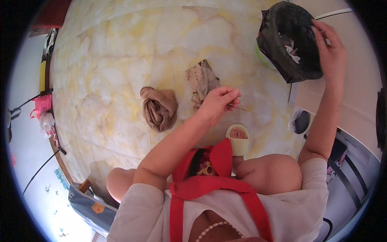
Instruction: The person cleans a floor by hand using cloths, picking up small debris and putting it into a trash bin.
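Observation:
With its fingers over the rim, my right hand [332, 48] grips a trash bin lined with a black plastic bag [276, 45]. Crumpled white scraps [292, 54] lie inside the bin. My left hand [220, 103] is near the middle of the view, its fingers curled together; whether something small is between them cannot be told. Just beyond that hand, a crumpled grey-brown cloth or paper piece [199, 80] lies on the marbled floor, partly hidden by the hand. To its left is a bunched brown cloth [160, 110].
My foot in a pale yellow slipper [240, 145] rests on the floor below my left hand. A dark object in clear plastic [300, 122] is at the right, beside a pale cabinet [347, 75]. Pink and clear plastic bags [43, 104] are at the left edge.

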`<state>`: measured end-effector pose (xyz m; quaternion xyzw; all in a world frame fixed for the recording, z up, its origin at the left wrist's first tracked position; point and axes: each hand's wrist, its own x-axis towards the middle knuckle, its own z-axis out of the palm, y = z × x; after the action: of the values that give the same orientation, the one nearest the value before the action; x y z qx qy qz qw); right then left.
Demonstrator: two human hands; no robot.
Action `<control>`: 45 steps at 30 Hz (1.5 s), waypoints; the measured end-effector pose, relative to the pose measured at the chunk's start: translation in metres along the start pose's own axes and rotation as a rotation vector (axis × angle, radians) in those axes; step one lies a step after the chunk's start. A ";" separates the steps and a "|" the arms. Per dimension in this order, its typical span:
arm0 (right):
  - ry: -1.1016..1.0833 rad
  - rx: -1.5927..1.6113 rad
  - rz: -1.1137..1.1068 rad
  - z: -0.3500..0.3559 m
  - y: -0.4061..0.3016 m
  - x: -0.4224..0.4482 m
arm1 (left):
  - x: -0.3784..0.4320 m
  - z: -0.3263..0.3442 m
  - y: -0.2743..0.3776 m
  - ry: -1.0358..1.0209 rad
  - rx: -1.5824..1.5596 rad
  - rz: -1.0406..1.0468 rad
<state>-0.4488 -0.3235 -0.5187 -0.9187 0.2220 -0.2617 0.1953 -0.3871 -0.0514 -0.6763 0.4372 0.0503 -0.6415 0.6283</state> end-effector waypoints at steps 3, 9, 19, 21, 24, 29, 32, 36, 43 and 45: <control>-0.112 0.445 -0.021 0.047 -0.019 -0.008 | 0.004 -0.026 -0.012 0.180 -0.030 0.090; -0.716 -0.069 0.125 0.229 0.025 -0.085 | 0.025 -0.053 -0.014 0.360 0.477 0.456; -0.241 -0.085 0.598 0.381 0.092 0.062 | -0.035 -0.068 -0.037 0.545 0.380 0.234; -0.320 -0.107 0.640 0.383 0.075 0.097 | -0.048 -0.073 -0.039 0.623 0.380 0.232; -0.541 -0.901 -0.260 0.402 0.063 0.113 | -0.058 -0.077 -0.037 0.671 0.353 0.268; -0.456 -0.387 -0.113 0.392 0.042 0.047 | -0.050 -0.071 -0.026 0.665 0.354 0.286; -0.586 -0.380 -0.292 0.340 0.051 -0.027 | -0.027 -0.063 -0.022 0.576 0.367 0.267; -0.693 -0.215 -0.251 0.247 0.065 -0.144 | 0.005 -0.052 -0.013 0.490 0.610 0.177; -0.683 -0.043 -0.018 0.149 0.100 -0.293 | 0.039 -0.043 -0.024 0.469 1.874 0.455; -0.709 0.203 0.382 0.143 0.099 -0.306 | 0.043 -0.053 -0.034 0.470 1.940 0.354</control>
<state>-0.6320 -0.2145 -0.7995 -0.8705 0.2804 0.0912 0.3941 -0.3823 -0.0452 -0.7520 0.8751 -0.4357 -0.2010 0.0623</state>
